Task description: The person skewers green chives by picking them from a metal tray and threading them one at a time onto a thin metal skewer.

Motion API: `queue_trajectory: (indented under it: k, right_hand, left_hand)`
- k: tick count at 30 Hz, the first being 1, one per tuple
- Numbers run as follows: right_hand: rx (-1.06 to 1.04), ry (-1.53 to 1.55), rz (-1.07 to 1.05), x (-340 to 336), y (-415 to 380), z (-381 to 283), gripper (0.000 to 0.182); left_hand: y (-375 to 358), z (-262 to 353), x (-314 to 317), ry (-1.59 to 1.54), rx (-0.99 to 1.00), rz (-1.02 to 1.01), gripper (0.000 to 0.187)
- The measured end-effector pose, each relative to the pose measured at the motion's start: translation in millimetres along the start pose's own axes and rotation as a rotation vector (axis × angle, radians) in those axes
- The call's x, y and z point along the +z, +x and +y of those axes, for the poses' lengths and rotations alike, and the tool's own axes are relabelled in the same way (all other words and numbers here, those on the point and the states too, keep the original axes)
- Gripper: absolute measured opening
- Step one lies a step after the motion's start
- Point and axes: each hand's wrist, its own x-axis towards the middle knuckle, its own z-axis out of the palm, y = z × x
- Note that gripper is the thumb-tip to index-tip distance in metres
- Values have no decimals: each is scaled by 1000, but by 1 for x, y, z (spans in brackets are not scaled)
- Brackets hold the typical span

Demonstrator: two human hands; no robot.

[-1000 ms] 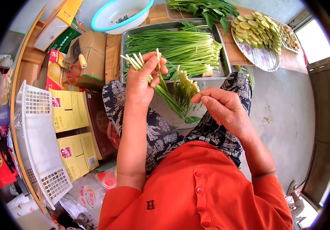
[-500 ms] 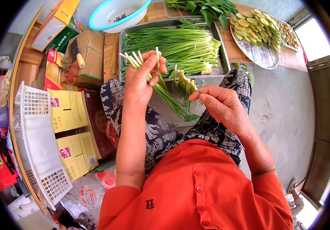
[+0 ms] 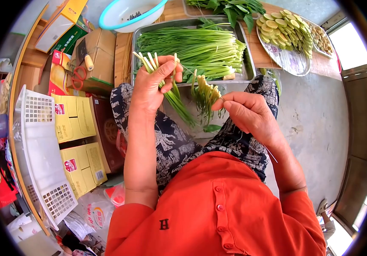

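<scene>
My left hand point(image 3: 152, 87) is closed around a small bunch of garlic chives point(image 3: 176, 101), white stem ends up and green leaves hanging down. Between my hands, a row of folded chives point(image 3: 207, 94) hangs threaded on a thin skewer point(image 3: 272, 155). The skewer's far end points toward my left fingertips, and its near end sticks out below my right wrist. My right hand point(image 3: 251, 113) pinches it between thumb and fingers, right beside the threaded row. Just beyond, a metal tray point(image 3: 252, 64) holds many more chives point(image 3: 183, 47) laid lengthwise.
On the wooden table point(image 3: 273, 64) are a blue-rimmed basin point(image 3: 151, 19), a plate of sliced rounds point(image 3: 283, 32) and leafy greens point(image 3: 234, 8). Cardboard boxes point(image 3: 100, 55), red scissors point(image 3: 79, 78), yellow boxes point(image 3: 74, 117) and a white basket point(image 3: 42, 141) stand at left.
My left hand has moved slightly left with its chives, and their leaves have swung left. The threaded row shows more clearly between my hands. My right hand has barely moved.
</scene>
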Motion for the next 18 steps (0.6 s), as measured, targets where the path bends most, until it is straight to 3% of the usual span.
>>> queue_trajectory:
  k: [8, 12, 14, 18]
  right_hand:
    - [-22, -2, 37, 3, 13, 1, 24]
    - [-63, 70, 61, -6, 27, 16, 20]
    - [-149, 8, 271, -1, 36, 20, 18]
    - [-228, 68, 302, 7, 50, 13, 18]
  left_hand:
    - [-4, -6, 16, 50, -107, -54, 19]
    - [-6, -12, 21, 336, -54, 37, 17]
    - [-8, -14, 23, 398, -102, 18, 18]
    - [-14, -20, 37, 424, -115, -98, 20]
